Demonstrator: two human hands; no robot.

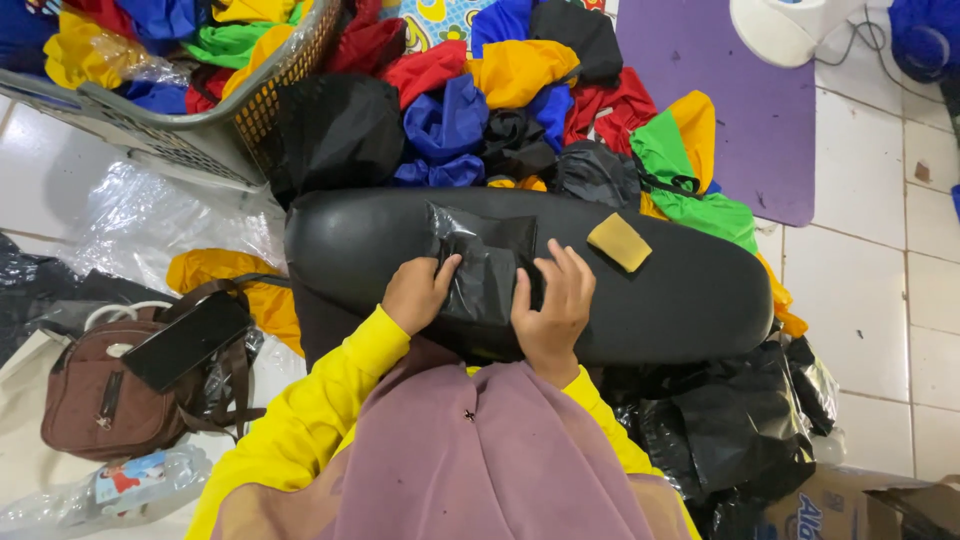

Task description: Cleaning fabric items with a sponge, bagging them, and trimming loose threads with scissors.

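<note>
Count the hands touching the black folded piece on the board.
2: left hand on the left edge of the black folded piece, right hand on its right edge, both on the black padded board.

The floor [880, 300] is laid with white square tiles with grey joints, evenly lit and glossy. A purple mat [720, 110] lies on it at the top, with a white round appliance base [785, 25] and its cable at the mat's far corner. On the left stands a grey plastic laundry basket [150, 125], with clear plastic sheeting [150, 215] spread over the tiles just beside it. A brown cardboard box [870, 510] sits at the lower right corner.
</note>
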